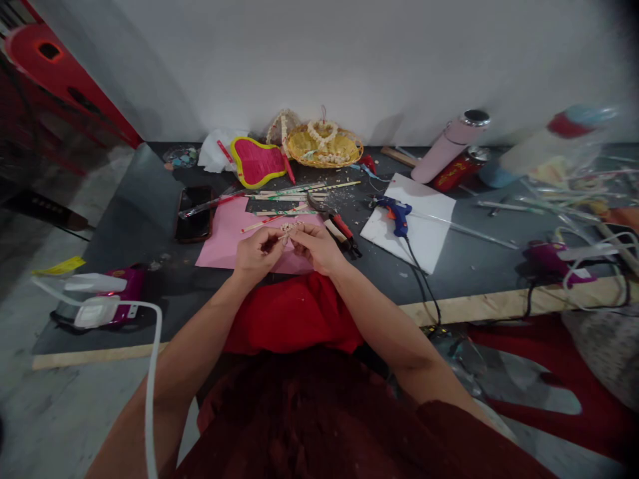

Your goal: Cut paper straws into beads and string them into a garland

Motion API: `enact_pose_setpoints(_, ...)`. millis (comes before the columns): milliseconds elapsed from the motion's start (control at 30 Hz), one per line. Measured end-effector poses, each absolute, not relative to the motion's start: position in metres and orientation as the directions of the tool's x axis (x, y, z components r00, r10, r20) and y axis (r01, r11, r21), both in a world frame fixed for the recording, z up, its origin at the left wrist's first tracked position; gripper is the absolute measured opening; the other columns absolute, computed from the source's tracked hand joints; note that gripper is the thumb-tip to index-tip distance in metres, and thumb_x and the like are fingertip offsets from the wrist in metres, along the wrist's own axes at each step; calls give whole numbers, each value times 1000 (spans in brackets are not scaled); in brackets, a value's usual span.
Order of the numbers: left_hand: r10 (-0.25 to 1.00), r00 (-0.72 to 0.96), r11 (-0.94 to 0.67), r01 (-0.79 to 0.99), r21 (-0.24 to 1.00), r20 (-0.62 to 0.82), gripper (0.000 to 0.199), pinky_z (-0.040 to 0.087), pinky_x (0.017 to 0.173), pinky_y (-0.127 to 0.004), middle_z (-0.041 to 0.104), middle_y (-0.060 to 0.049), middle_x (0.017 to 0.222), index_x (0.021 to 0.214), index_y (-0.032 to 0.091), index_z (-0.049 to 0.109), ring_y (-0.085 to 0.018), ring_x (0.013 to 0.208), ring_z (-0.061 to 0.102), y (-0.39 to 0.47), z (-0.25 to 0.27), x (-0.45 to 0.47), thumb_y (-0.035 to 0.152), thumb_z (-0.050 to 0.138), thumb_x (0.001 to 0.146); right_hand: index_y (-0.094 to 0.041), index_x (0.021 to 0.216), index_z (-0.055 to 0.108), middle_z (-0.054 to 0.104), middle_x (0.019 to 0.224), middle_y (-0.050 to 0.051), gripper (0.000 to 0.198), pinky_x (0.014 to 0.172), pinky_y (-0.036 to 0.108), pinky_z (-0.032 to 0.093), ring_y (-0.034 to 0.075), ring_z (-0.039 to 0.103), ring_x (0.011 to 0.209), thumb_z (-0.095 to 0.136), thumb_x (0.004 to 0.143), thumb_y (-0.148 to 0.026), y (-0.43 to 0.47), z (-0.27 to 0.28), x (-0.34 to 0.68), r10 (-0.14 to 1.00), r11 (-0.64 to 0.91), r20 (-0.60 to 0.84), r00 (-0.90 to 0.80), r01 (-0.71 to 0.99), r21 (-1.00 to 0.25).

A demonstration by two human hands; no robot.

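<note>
Over a pink sheet [224, 239] my left hand [258, 254] and my right hand [317, 246] meet, fingertips pinched. Between them they hold a small pale ornament [288, 227] that looks made of tiny cream pieces; fingers hide part of it. Just beyond lie several printed paper-wrapped chopsticks [289, 196], white and green, and a red-marked stick [269, 221]. Right beside my right hand rest pliers with red handles [344, 227]. Farther right, a blue glue gun [397, 211] lies on a white board [434, 243].
A yellow wicker basket [344, 143] with cream ornaments stands by the wall, near a pink heart-like pad with yellow edging [257, 163]. A phone [194, 213] lies left. A pink flask [449, 146] and red can [459, 169] lean at right. Purple devices with white cords [122, 293] sit near the front edge.
</note>
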State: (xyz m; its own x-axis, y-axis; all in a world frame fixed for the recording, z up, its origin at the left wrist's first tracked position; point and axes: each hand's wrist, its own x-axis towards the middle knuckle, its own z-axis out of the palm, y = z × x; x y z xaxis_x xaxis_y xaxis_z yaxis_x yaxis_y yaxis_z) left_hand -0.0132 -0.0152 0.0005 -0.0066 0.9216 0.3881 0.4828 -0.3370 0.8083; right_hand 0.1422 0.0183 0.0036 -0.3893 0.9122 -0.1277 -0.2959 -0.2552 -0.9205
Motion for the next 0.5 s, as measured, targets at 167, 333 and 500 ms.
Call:
enact_pose_setpoints(167,919,-11,-337,496,800,394,11,45,54,-18,69,-1,74,86,18,66,-8,57,58,-15,1,-13,26,61,80,-20,65,56,49,57,-7,30,47,22,26,5,39,48,73,69,-43,18,3,142,912,-227,-105,-398,-273,-935)
enact_pose_setpoints(333,921,-19,-331,491,806,389,10,46,54,-19,69,0,74,86,19,66,-8,58,58,-14,1,-14,25,61,80,-19,68,59,50,59,-7,28,48,22,27,5,39,49,74,68,-43,18,2,141,909,-234,-109,-401,-279,-931)
enact_pose_setpoints(500,925,-30,-317,487,814,379,12,45,53,-19,68,0,72,87,18,66,-8,57,58,-14,1,-14,27,62,80,-19,68,57,50,60,-6,30,49,22,29,6,40,50,73,69,-44,19,1,142,909,-233,-103,-405,-288,-929)
